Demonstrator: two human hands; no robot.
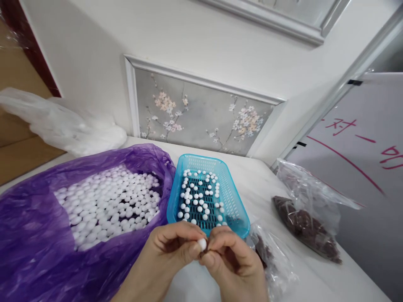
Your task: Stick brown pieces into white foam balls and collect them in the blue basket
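My left hand (171, 249) and my right hand (231, 260) meet at the bottom centre, fingertips pressed together. A small white ball (202, 244) is pinched between my left thumb and fingers. My right fingertips pinch a tiny dark piece against the ball; I cannot make out what it is. Just beyond the hands stands a blue plastic basket (234, 220) holding several loose white balls (198, 197). To the left, a purple plastic bag (37, 235) lies open, full of white balls (107, 203).
A clear bag of dark brown pieces (307, 226) lies at the right on the white table (258, 184). Another clear bag (267, 256) sits beside my right hand. A white plastic bag (63, 123) rests at the back left. A whiteboard with red writing (362, 142) leans at the right.
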